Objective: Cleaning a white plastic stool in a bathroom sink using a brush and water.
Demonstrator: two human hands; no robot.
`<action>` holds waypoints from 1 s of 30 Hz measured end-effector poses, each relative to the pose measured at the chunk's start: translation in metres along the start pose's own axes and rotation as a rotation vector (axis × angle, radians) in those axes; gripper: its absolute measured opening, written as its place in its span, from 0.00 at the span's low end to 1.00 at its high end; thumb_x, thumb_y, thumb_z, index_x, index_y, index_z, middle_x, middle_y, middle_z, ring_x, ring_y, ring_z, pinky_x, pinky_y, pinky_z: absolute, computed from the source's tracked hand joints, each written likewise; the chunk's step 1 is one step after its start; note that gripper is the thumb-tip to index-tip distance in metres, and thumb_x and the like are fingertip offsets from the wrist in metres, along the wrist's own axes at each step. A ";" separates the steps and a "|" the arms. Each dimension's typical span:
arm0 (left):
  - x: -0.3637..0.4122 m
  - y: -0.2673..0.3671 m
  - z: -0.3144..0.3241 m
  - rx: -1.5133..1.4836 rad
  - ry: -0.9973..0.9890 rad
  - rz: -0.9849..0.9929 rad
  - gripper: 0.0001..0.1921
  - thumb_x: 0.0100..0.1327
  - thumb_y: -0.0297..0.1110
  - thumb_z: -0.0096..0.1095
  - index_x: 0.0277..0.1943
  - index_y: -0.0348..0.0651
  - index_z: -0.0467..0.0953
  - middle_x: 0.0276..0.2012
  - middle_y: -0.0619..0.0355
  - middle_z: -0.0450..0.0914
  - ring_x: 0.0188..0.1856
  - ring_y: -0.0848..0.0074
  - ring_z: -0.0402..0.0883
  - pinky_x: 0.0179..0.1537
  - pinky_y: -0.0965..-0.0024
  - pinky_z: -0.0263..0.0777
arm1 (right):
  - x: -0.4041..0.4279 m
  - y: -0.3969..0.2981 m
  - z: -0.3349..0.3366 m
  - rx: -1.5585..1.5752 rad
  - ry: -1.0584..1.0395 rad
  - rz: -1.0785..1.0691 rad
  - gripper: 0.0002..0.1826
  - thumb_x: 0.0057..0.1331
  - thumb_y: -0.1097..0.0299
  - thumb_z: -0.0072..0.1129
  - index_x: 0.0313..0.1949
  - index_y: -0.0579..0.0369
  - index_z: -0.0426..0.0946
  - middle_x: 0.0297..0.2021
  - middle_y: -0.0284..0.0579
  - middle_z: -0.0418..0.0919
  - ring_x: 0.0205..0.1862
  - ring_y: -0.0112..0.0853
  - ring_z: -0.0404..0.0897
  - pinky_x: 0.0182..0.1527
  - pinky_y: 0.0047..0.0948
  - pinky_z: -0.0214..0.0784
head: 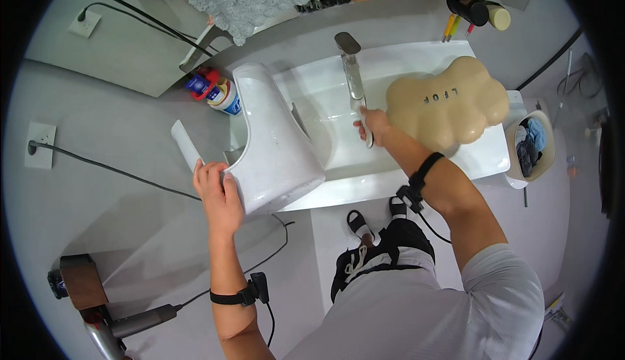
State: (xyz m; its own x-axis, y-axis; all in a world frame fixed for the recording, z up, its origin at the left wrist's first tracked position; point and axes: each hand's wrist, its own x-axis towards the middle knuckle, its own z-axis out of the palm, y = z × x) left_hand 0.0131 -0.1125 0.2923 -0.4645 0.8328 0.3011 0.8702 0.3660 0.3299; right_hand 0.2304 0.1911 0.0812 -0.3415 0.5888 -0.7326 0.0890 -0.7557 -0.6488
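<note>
My left hand (217, 196) grips the edge of a large, glossy white plastic vessel (281, 152) with a curved, cut-away rim. The vessel lies tilted over the left part of a white washbasin (342, 184). A flat white bar (185, 145) sticks out past my left fingers; whether it joins the vessel is hidden. Over the basin's middle, my right hand (373, 124) is closed around a slim, pale handle-like piece (369, 139) below the spout of a metal faucet (355, 79). It is unclear whether that piece belongs to the faucet.
A beige cloud-shaped object (447, 106) bearing letters covers the basin's right side. Tubs (227, 99) stand at the left wall. Toothbrushes (451, 28) hang at the back. A bin of cloth items (530, 147) stands right. A hair dryer (144, 321) with a cord is at lower left.
</note>
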 end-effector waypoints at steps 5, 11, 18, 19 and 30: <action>-0.003 -0.003 0.003 -0.009 0.025 0.031 0.12 0.72 0.29 0.47 0.54 0.37 0.73 0.59 0.47 0.73 0.75 0.44 0.55 0.75 0.47 0.49 | 0.010 -0.008 -0.005 0.060 -0.009 -0.029 0.21 0.81 0.51 0.45 0.62 0.53 0.70 0.37 0.43 0.79 0.29 0.30 0.72 0.26 0.36 0.71; -0.005 -0.008 0.004 -0.012 0.039 0.046 0.13 0.73 0.29 0.46 0.54 0.36 0.73 0.59 0.47 0.73 0.75 0.44 0.55 0.75 0.47 0.49 | -0.019 0.008 0.000 -0.089 -0.011 0.005 0.20 0.81 0.53 0.48 0.58 0.55 0.73 0.38 0.42 0.80 0.25 0.29 0.70 0.24 0.33 0.69; -0.001 -0.004 0.004 -0.021 0.028 0.070 0.13 0.73 0.30 0.46 0.54 0.36 0.74 0.59 0.46 0.73 0.75 0.41 0.54 0.74 0.46 0.49 | -0.089 -0.025 0.063 -0.463 -0.291 -0.695 0.26 0.75 0.53 0.59 0.64 0.54 0.67 0.39 0.44 0.80 0.31 0.32 0.78 0.32 0.35 0.74; 0.001 -0.003 0.004 -0.022 0.026 0.076 0.13 0.73 0.30 0.46 0.54 0.36 0.74 0.59 0.46 0.73 0.75 0.41 0.54 0.74 0.46 0.49 | -0.089 -0.039 0.072 -0.515 -0.271 -0.872 0.27 0.74 0.53 0.60 0.65 0.53 0.66 0.41 0.46 0.81 0.34 0.34 0.80 0.37 0.37 0.77; -0.002 -0.007 0.006 -0.055 0.059 0.039 0.11 0.72 0.30 0.48 0.51 0.36 0.75 0.56 0.47 0.74 0.74 0.43 0.56 0.75 0.47 0.49 | -0.199 -0.063 0.082 -1.185 -0.703 -1.093 0.32 0.69 0.53 0.64 0.71 0.29 0.69 0.53 0.46 0.85 0.49 0.50 0.85 0.54 0.46 0.76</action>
State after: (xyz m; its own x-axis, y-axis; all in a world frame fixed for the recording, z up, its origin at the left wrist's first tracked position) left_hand 0.0091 -0.1145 0.2835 -0.4410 0.8196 0.3657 0.8779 0.3092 0.3656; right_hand 0.2163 0.0981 0.2844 -0.9786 0.1716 0.1138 0.0259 0.6508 -0.7588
